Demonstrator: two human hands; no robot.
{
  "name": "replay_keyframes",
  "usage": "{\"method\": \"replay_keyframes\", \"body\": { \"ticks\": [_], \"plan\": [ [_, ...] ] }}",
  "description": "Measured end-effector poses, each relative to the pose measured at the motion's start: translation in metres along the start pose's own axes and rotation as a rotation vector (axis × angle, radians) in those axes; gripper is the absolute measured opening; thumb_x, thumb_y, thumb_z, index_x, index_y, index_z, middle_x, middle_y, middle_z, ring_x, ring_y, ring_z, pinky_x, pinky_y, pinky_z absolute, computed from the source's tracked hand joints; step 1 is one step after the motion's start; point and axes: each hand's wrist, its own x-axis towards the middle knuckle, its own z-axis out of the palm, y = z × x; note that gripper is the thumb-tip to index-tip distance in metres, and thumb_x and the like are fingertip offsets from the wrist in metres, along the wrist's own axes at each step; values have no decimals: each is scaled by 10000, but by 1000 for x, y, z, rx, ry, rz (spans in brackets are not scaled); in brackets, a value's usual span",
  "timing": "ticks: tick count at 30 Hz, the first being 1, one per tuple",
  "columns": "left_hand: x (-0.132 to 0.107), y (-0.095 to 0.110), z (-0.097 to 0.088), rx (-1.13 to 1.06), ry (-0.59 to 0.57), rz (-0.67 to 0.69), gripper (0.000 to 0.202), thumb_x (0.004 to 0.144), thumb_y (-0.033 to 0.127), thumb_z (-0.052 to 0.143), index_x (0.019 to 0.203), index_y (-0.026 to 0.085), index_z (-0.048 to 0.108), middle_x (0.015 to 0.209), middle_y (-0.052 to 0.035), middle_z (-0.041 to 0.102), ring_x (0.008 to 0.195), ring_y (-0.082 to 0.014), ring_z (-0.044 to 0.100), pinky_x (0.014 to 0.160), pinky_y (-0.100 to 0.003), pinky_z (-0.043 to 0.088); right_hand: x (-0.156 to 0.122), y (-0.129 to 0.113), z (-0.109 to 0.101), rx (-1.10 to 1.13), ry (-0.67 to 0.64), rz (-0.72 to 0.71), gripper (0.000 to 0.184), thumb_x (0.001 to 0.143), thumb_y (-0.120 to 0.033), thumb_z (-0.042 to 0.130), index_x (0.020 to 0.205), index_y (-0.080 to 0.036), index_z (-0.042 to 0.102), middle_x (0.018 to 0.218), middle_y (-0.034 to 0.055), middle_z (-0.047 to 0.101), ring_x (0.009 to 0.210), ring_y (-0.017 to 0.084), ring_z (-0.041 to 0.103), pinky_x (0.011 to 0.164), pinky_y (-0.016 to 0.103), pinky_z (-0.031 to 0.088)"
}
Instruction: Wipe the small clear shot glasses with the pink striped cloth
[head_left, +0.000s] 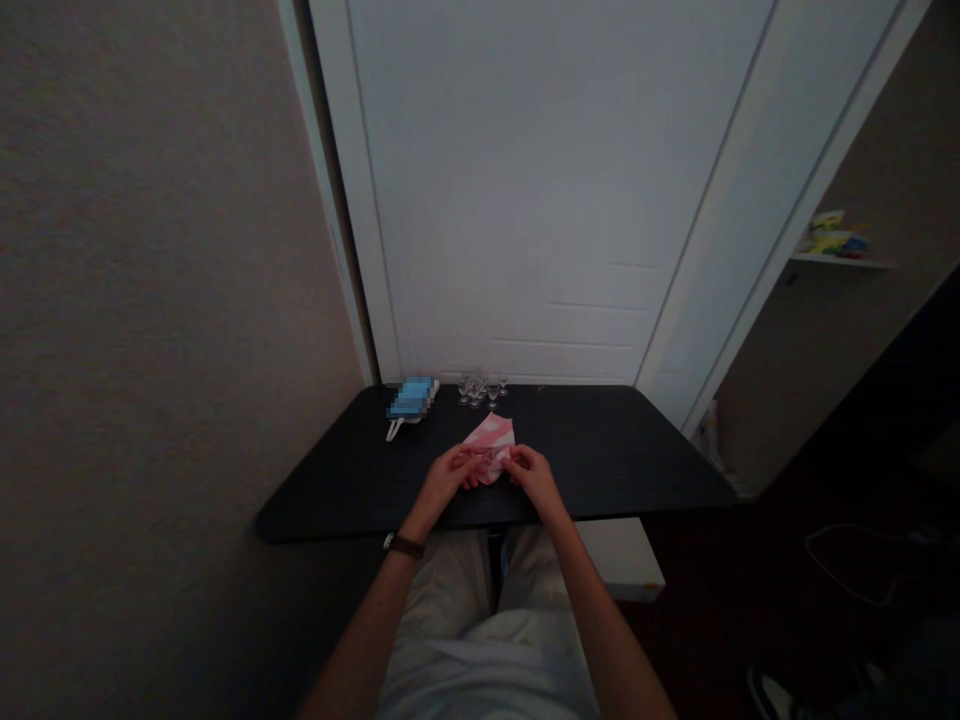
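Note:
A pink-and-white striped sheet [493, 432], thin and soft-looking, is held between both hands just over the near part of the black table. Whether it is cloth or paper I cannot tell. My left hand [454, 468] pinches its left side with bent fingers. On the right side, my right hand [527, 465] grips the edge between thumb and fingers. Something shiny seems to lie in the folds between the fingertips, too small and dim to make out. Beyond the sheet stand several small clear stemmed glasses [475, 391], grouped near the back edge.
The black table [607, 450] has rounded front corners and meets a white panelled door [517, 200]. A white-edged device with a blurred blue screen [412, 397] lies at the back left. Below the table is a white box [619, 555]; a wall [187, 300] rises at left.

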Motion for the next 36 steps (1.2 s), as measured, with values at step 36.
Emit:
{"method": "replay_keyframes", "body": {
  "ticks": [36],
  "plan": [
    [2,-7,2,30,68,47,377,627,343,711,939,153,618,720,-6,638,564,-117,562,506,-211,416,1,-8,-2,98,24,7,177,694,-330,635,770,-170,635,629,-12,574,478,82,453,441,199,363]
  ]
}}
